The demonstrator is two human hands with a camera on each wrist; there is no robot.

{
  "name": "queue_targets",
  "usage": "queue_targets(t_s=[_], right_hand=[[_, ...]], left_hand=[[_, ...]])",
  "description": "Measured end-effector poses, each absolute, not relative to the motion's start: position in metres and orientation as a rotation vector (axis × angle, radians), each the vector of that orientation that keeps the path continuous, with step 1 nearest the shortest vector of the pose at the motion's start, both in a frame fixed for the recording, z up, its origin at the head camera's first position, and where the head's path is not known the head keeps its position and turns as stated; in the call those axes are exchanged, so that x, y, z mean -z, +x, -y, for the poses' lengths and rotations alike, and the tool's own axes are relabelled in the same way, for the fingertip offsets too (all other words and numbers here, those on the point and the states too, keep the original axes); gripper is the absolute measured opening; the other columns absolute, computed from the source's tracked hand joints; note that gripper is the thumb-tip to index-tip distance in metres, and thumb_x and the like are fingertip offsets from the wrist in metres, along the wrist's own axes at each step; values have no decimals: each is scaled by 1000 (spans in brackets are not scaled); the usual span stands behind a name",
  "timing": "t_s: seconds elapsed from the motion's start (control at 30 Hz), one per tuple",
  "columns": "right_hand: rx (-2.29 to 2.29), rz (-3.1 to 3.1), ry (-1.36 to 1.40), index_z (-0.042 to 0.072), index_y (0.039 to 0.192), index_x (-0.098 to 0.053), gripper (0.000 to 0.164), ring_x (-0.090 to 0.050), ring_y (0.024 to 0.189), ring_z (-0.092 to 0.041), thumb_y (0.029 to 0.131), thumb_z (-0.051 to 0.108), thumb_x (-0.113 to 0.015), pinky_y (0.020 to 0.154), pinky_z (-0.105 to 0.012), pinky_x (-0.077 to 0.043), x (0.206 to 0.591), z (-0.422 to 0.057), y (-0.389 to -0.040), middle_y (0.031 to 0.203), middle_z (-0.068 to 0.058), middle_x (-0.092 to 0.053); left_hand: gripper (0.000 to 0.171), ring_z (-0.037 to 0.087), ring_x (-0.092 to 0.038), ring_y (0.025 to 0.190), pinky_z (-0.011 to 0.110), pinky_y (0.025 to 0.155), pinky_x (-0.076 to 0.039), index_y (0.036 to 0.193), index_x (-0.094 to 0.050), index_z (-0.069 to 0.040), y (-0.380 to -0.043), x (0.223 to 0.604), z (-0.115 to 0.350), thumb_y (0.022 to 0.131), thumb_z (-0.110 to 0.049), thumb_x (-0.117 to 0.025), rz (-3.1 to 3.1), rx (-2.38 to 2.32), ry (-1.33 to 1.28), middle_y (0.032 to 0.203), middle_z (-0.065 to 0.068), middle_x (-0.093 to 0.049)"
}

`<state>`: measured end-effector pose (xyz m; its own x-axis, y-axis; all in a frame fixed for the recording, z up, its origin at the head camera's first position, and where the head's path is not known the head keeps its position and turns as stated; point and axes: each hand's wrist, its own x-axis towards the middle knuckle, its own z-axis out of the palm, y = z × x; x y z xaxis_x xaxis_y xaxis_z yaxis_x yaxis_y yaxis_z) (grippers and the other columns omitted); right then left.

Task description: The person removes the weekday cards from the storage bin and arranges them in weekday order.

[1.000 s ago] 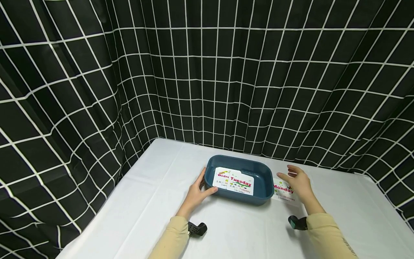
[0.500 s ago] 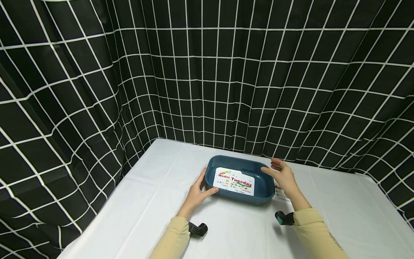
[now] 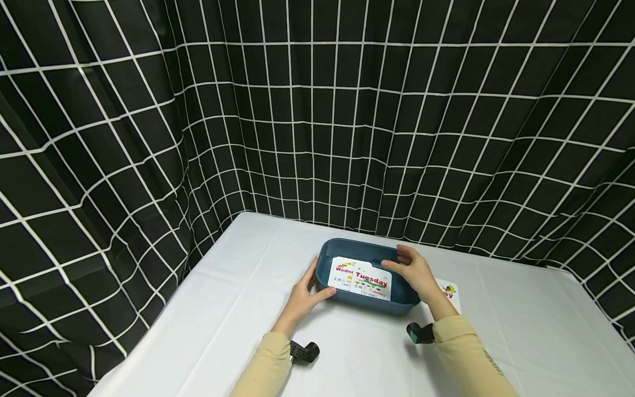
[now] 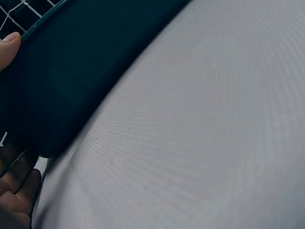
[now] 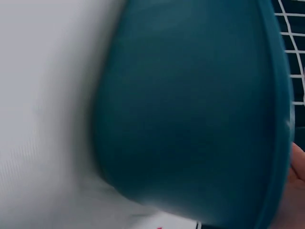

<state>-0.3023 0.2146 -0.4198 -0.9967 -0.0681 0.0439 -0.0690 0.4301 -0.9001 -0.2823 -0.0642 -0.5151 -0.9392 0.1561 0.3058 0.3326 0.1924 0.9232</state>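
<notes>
A dark blue plastic storage bin (image 3: 357, 300) stands on the table, and my left hand (image 3: 301, 298) holds its left end, thumb at the front rim and fingers along the side. Inside lie a Tuesday flashcard (image 3: 371, 282) and, partly beneath it, a Wednesday flashcard (image 3: 341, 275). My right hand (image 3: 415, 274) is over the bin's right end, its fingers loosely bent above the inside, with nothing seen in them. Another flashcard (image 3: 450, 292) lies right of the bin, partly hidden by the right wrist. In the right wrist view, the bin's wall (image 5: 190, 105) fills the middle.
A white cloth (image 3: 218, 325) covers the table. Black curtains with a white grid (image 3: 307, 138) hang behind it and on both sides. A small black camera is worn on each wrist.
My right hand has moved left from above the Monday flashcard to over the bin's right end. The left hand stays at the bin's left end. The bin and cards have hardly moved.
</notes>
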Motion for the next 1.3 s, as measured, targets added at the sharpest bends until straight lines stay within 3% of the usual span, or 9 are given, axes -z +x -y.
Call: queue_targets(t_s=[0.37, 0.63, 0.87, 1.3], right_hand=[[-1703, 2705, 106, -7, 141, -25, 81, -27, 129, -40, 83, 25, -71, 104, -49, -30, 433, -201, -310, 143, -26, -27], [-1696, 2768, 9, -6, 142, -24, 86, -26, 129, -40, 82, 32, -72, 104, -51, -29, 442, -199, -313, 141, -28, -27], [-1669, 2834, -77, -10, 140, -24, 80, -24, 129, -43, 84, 25, -69, 105, -53, -25, 444, -197, -313, 142, -29, -24], [-1619, 2906, -184, -13, 136, -28, 85, -29, 126, -45, 77, 25, -76, 103, -55, -26, 451, -196, -318, 137, -33, -30]], left_hand=[[89, 25, -37, 129, 36, 106, -31, 148, -22, -13, -282, 514, 65, 78, -31, -75, 2320, 1854, -470, 144, 13, -36], [89, 26, -38, 128, 37, 106, -31, 148, -23, -13, -283, 516, 64, 78, -31, -75, 2312, 1846, -476, 143, 13, -36], [89, 27, -38, 128, 38, 106, -30, 148, -23, -12, -282, 515, 64, 78, -30, -75, 2312, 1845, -469, 143, 14, -37], [88, 27, -37, 128, 38, 105, -31, 148, -23, -15, -279, 514, 65, 79, -31, -75, 2303, 1853, -479, 143, 15, -37]])
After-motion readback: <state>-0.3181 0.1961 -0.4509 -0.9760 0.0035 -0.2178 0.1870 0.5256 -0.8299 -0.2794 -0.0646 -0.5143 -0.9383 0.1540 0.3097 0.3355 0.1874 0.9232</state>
